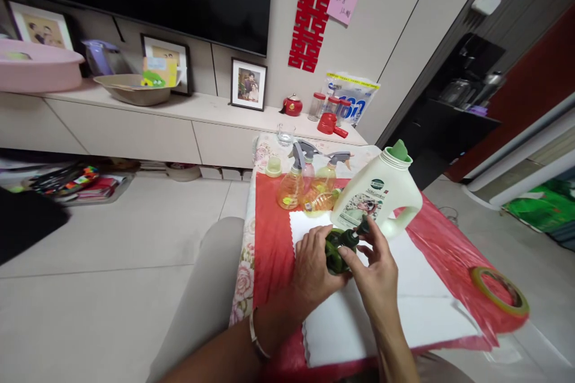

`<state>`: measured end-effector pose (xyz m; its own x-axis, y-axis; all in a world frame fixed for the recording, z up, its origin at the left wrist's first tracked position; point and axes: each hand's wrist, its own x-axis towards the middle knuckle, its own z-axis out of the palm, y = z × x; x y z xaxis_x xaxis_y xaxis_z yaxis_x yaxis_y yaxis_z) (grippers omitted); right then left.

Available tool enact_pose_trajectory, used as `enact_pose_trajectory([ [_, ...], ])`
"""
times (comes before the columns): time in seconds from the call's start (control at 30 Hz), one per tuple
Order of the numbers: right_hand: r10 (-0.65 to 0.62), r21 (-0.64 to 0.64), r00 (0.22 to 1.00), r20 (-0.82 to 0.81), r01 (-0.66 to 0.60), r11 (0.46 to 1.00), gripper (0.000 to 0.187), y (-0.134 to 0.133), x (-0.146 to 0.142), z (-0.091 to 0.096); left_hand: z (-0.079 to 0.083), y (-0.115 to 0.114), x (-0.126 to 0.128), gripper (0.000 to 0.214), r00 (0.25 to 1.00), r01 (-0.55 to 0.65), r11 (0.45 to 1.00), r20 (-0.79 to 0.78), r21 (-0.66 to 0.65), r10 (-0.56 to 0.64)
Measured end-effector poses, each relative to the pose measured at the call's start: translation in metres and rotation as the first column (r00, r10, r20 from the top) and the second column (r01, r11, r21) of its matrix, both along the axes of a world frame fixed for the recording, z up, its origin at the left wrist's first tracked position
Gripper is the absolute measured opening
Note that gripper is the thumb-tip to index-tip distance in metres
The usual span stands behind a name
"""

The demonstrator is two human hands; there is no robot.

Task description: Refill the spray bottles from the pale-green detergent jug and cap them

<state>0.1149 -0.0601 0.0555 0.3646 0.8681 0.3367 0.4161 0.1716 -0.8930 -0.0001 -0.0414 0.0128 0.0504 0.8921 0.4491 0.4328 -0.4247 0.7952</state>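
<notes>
A squat, translucent dark green bottle [333, 251] is over a white, scallop-edged sheet [335, 335], the left hand [315, 260] wrapped around its side. The thumb and fingers of the right hand [377, 269] close on its blackish pump top [350, 238]. Whatever fills it is hard to make out, since the hands hide much of it. Just behind stands a large, pale cream plastic jug [372, 191] (a leaf-green spout [399, 149] shows in its threaded neck), walling off the table beyond. To its left, clear spray bottles [291, 190] with grey triggers hold amber liquid, near a pale translucent cap [274, 166]. Red plastic [442, 242] lies underneath, bearing a yellow-green tape roll [480, 280].
</notes>
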Motion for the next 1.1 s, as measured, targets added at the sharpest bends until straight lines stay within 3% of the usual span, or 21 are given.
enact_pose_trajectory([
  [0.23,-0.051,-0.029,0.999,-0.012,0.051,0.998,0.09,0.01,-0.007,0.003,0.005,-0.001,-0.002,0.067,1.0,0.011,1.0,0.021,-0.015,-0.011],
  [0.53,-0.022,-0.074,0.994,-0.109,0.014,0.997,0.094,0.012,-0.005,0.005,0.001,0.001,-0.003,0.071,1.0,0.012,0.998,0.013,-0.066,-0.011],
  [0.8,0.196,-0.041,0.955,-0.223,-0.21,0.977,0.087,0.008,-0.002,0.0,0.003,0.0,-0.002,0.07,1.0,0.006,0.999,0.029,-0.045,-0.005],
  [1.1,-0.015,-0.045,0.999,-0.05,0.013,0.999,0.095,0.01,-0.005,0.005,0.003,0.0,-0.003,0.071,1.0,0.003,0.999,0.008,-0.052,-0.003],
])
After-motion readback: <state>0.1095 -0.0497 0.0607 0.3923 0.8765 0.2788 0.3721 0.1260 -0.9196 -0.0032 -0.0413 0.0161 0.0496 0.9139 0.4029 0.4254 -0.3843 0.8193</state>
